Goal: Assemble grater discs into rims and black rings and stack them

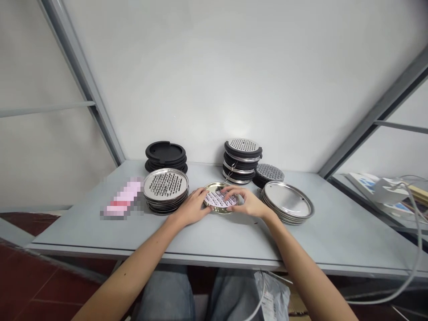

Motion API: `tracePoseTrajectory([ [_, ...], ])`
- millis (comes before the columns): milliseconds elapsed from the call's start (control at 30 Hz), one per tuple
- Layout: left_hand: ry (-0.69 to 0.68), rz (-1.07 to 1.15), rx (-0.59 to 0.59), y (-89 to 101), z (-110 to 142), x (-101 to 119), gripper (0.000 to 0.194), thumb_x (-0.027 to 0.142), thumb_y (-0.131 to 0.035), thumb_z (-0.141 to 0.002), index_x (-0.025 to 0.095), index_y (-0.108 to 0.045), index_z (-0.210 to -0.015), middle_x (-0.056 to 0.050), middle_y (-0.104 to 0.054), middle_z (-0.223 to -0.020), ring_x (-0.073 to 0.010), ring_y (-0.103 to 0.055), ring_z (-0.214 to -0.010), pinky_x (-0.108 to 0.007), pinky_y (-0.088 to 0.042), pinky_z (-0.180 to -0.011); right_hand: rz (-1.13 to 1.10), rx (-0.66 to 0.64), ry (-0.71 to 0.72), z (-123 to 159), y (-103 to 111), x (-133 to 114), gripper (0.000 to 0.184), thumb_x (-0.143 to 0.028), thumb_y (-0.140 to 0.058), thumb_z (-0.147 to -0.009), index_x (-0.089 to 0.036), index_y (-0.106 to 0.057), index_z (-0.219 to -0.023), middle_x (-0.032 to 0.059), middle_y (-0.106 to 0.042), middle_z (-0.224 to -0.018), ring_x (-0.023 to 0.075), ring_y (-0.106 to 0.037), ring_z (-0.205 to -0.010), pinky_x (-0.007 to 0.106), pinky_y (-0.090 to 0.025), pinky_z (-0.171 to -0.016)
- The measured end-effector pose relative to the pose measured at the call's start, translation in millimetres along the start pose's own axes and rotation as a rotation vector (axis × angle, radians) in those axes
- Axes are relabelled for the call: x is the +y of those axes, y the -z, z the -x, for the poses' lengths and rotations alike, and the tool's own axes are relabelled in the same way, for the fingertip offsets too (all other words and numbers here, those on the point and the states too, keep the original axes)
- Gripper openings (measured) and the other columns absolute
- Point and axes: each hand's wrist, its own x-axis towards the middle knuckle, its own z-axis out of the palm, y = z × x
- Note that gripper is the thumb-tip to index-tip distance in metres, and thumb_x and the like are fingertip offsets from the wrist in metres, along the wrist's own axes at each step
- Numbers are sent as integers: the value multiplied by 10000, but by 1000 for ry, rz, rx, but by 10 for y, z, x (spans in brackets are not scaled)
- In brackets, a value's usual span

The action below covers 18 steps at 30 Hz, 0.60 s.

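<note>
A shiny round metal plate with rows of raised grater holes [217, 206] lies in front of me, in the middle of the table. My left hand [194, 206] closes on its left rim, thumb at the near side and fingers at the far side. From the right, my right hand [246, 203] has its fingertips bent over the plate's top face and its thumb at the near right rim. Left of my left hand stands a stack of round grater plates [166, 183]. To the right of my right hand is a stack of smooth round metal plates [288, 200].
Black round rings [165, 152] are stacked at the back left. A taller pile of black-rimmed discs with a perforated top [243, 147] stands by the wall, beside grey textured discs [270, 173]. A blurred-out pink item [123, 198] lies left. A white cable [416, 249] hangs right.
</note>
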Motion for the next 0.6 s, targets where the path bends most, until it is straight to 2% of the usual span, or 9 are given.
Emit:
tracePoseTrajectory([
  [233, 20, 10, -10, 41, -3, 82, 563, 364, -586, -862, 180, -401, -1361, -141, -475, -1354, -284, -434, -1274, -442, -349, -1082, 169, 74, -12, 45, -8, 64, 235, -172, -737, -646, -210, -708, -876, 97, -505, -1331, 281, -448, -1266, 471, -305, -1090],
  [467, 40, -55, -41, 9, -2, 0, 467, 464, -554, -871, 148, -559, -1215, -154, -438, -1392, -297, -410, -1300, -422, -327, -1102, 268, 40, -20, 72, -10, 139, 230, -187, -739, -658, -210, -720, -885, 102, -527, -1297, 286, -480, -1230, 462, -341, -1064],
  [600, 15, -65, -28, 13, -1, 7, 395, 451, -545, -879, 152, -612, -1129, -142, -458, -1367, -283, -444, -1267, -402, -339, -1097, 282, 44, -6, 85, -19, 167, 234, -207, -740, -670, -218, -728, -904, 99, -539, -1284, 283, -487, -1221, 457, -350, -1059],
])
